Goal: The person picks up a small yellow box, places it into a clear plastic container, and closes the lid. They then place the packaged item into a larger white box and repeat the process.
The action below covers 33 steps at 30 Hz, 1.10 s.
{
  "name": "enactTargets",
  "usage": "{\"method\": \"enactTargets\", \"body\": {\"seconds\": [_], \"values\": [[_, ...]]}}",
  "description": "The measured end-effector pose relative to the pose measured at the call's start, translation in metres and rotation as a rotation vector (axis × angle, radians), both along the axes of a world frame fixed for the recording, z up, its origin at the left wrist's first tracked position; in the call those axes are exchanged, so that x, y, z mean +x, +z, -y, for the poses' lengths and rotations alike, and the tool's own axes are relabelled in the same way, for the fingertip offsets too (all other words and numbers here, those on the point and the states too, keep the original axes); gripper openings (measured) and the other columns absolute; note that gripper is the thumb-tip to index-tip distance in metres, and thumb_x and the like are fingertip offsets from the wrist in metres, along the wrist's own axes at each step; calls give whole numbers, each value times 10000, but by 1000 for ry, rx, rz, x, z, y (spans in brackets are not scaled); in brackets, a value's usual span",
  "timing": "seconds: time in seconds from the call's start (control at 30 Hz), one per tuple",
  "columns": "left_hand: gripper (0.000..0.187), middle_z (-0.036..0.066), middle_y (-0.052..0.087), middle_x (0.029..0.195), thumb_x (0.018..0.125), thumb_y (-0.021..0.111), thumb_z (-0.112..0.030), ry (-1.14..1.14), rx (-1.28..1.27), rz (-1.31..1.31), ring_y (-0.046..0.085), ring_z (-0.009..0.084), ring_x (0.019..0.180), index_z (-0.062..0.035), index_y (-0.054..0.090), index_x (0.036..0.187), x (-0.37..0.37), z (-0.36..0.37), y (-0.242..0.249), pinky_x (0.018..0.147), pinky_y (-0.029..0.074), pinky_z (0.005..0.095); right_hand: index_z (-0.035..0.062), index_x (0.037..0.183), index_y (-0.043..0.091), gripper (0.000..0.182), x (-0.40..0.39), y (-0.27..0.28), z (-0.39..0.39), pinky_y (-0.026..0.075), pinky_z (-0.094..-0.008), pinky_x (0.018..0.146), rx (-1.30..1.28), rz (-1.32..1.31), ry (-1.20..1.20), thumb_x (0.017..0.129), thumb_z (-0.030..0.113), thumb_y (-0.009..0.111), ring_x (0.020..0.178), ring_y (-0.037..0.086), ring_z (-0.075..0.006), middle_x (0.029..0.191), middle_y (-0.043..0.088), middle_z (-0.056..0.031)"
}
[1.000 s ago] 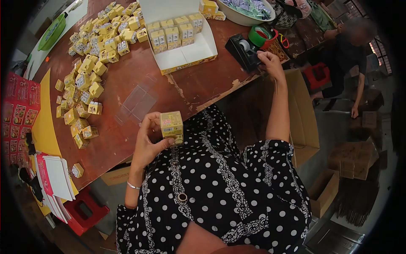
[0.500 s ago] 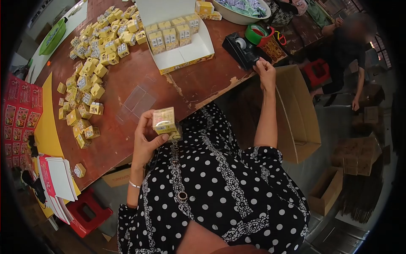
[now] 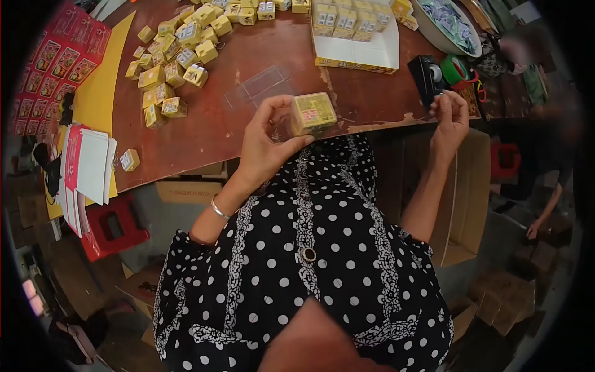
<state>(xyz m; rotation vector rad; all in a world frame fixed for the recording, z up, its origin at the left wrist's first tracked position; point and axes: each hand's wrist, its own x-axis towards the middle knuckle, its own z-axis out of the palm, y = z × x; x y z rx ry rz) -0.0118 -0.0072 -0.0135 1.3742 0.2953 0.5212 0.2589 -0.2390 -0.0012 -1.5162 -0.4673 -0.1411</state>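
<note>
My left hand [image 3: 268, 137] holds a small yellow box [image 3: 313, 111] in clear wrap near the table's front edge, thumb below and fingers behind it. My right hand [image 3: 449, 121] is raised with bent fingers and thumb together, just beside the front end of a black tape dispenser [image 3: 424, 80]. Whatever is between those fingertips is too small to make out. A flat clear plastic piece [image 3: 261, 85] lies on the table behind my left hand. Many small yellow boxes [image 3: 175, 73] are heaped at the left, and an open white tray box [image 3: 362, 54] holds rows of them.
A red-brown table [image 3: 204, 139] spans the front. Green tape [image 3: 453, 70] and a bowl of small packets [image 3: 443, 31] are at the back right. Printed cards [image 3: 92, 164] lie left. Below are a red stool [image 3: 114, 226] and an open carton [image 3: 468, 198]. A person's arm [image 3: 546, 211] shows at the right.
The view has turned, so the table things sit further right and higher. My right hand has come slightly away from the dispenser. My left hand still holds the box, now nearer the table edge.
</note>
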Motion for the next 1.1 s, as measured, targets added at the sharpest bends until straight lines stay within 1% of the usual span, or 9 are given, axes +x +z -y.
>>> {"method": "enactTargets", "body": {"seconds": [0.1,0.23,0.5,0.7,0.77,0.8,0.87,1.0,1.1], "values": [[587,88,639,1236,790,835,17,106,227,45,622,170,1182,-6,524,1288,3,3,-2,1021,499,321,15,1132,628,127,-81,20,-44,502,-243,652,99,-158,418,1015,63,611,725,594,-103,861,657,-53],[562,102,641,1209,777,848,-3,204,358,18,635,189,1156,0,553,1256,1,2,-5,1002,515,335,-2,1146,616,140,-145,25,-71,503,-235,634,68,-363,671,1019,53,596,699,601,-96,838,656,-64],[557,126,637,1169,724,847,0,306,583,67,661,283,1068,-23,589,1218,0,-1,-8,921,538,365,-4,1152,627,152,-155,12,-90,538,-218,644,7,-321,718,1008,43,622,712,641,-93,869,686,-68],[550,118,663,1170,755,844,-4,224,435,-36,677,226,1069,-11,570,1232,-3,1,-9,916,549,338,-6,1154,623,199,-154,14,-92,544,-224,657,-151,-263,535,962,6,673,753,641,-88,926,678,-82],[561,124,676,1176,771,840,-2,142,232,-53,682,207,1070,-1,549,1251,-4,5,2,911,557,326,10,1129,644,226,-147,3,-96,549,-225,685,-158,311,354,915,-23,708,878,647,-121,1000,661,-114],[572,130,689,1181,788,836,1,56,29,-70,688,188,1071,8,528,1270,-4,7,6,906,566,313,10,1129,644,226,-143,1,-96,549,-225,685,-157,312,354,915,-23,708,878,647,-121,1000,661,-114],[584,141,693,1186,795,833,3,18,-6,-81,689,187,1071,16,511,1283,-5,7,6,902,572,308,31,1109,670,246,-134,-1,-95,560,-283,807,-205,692,356,878,-19,738,1031,631,-203,1156,644,-143],[597,151,700,1176,799,832,9,-21,-44,-68,690,182,1058,27,492,1290,-5,5,5,910,570,304,42,1097,691,258,-114,-4,-97,534,-354,934,-257,794,478,855,-25,750,1169,599,-285,1296,618,-143],[585,129,672,1204,794,835,4,-17,-54,-57,660,188,1125,15,511,1281,-6,4,2,941,560,325,55,1187,685,309,-103,-15,-97,483,-398,1024,-277,780,583,908,169,755,1241,571,-327,1416,563,-142]]}}
